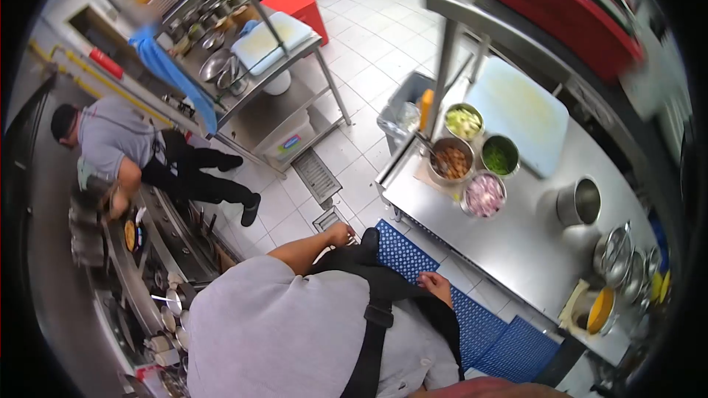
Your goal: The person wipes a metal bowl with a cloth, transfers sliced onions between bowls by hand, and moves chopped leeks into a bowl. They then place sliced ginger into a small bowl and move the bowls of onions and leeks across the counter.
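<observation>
My left hand (341,234) hangs low in front of my dark apron, above the tiled floor, its fingers curled in with nothing visible in them. On the other side of the apron is my right hand (435,287), beside the blue perforated mat (472,320) and the near edge of the steel table (442,217). Its fingers are loosely folded, and no object shows in them. Neither hand touches the table. On that table stand metal containers of chopped red onion (484,194), green herbs (500,155), brown pieces (451,159) and pale green pieces (464,122).
At the left a co-worker (122,133) bends over the stove by a pan (134,236). A white cutting board (520,114) and an empty metal pot (580,203) are on the table. Behind it stands a grey bin (407,107). Floor drains (317,177) lie ahead.
</observation>
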